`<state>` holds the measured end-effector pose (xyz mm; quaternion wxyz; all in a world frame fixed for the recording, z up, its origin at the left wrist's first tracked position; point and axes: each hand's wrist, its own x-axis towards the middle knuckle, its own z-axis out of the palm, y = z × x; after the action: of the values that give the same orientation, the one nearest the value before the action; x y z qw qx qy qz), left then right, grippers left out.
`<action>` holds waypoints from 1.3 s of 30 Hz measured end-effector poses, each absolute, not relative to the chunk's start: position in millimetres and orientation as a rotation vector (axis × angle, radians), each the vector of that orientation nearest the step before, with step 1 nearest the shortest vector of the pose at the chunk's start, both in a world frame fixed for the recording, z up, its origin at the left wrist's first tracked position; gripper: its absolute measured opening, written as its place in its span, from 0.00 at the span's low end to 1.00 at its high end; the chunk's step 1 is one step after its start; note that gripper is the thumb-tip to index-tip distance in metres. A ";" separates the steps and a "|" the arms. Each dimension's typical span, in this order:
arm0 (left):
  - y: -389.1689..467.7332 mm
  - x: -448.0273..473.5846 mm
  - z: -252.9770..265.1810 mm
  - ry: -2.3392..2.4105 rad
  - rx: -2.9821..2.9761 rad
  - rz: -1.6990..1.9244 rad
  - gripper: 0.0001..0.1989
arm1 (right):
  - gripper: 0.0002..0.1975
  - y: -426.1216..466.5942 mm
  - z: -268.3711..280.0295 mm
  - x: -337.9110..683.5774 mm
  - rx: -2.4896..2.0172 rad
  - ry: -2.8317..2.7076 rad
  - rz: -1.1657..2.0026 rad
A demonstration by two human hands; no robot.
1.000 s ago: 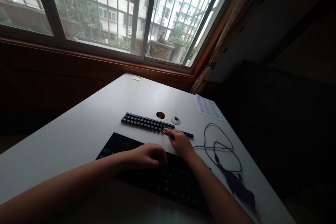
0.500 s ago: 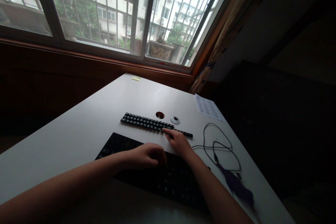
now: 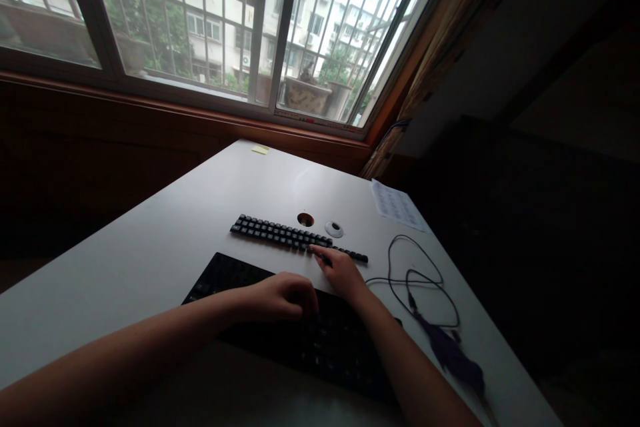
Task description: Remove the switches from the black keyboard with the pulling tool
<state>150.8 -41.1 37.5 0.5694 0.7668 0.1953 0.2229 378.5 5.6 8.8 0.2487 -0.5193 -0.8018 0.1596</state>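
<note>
A black keyboard [image 3: 340, 340] lies at an angle on the desk, under my forearms and in deep shadow. My left hand [image 3: 285, 295] rests over its middle with the fingers curled down; what they hold, if anything, is hidden. Beyond the keyboard, loose black keycaps [image 3: 275, 232] stand in close rows on the desk. My right hand [image 3: 340, 269] reaches to the front row of these, its fingertips closed on a keycap [image 3: 310, 249] there. A shorter line of keycaps [image 3: 355, 255] runs on to the right of that hand.
On the right lies a coiled black cable [image 3: 390, 260] beside a dark purple item [image 3: 455, 357]. Behind the keycaps are a round desk hole [image 3: 305, 219] and its grey ring cover [image 3: 334, 229]. Printed paper [image 3: 397, 205] lies at the right edge, a yellow note [image 3: 260, 149] at the far corner.
Almost nothing differs. Both hands keep their places, and the view has shifted very slightly.
</note>
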 end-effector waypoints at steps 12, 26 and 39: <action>-39.6 150.6 38.5 0.449 1.756 0.486 0.18 | 0.19 -18.2 41.1 405.4 -1.421 -1.703 0.606; -40.4 151.3 41.3 0.511 1.701 0.461 0.15 | 0.15 -89.7 53.5 417.2 -1.420 -1.554 0.539; -36.6 153.5 26.6 0.519 1.569 0.684 0.13 | 0.09 -111.0 45.0 388.2 -1.283 -1.718 0.526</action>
<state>153.5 -36.6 26.6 0.6261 0.6839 0.2265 0.2983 388.2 -111.0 45.0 0.4501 -0.5189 -0.6949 0.2126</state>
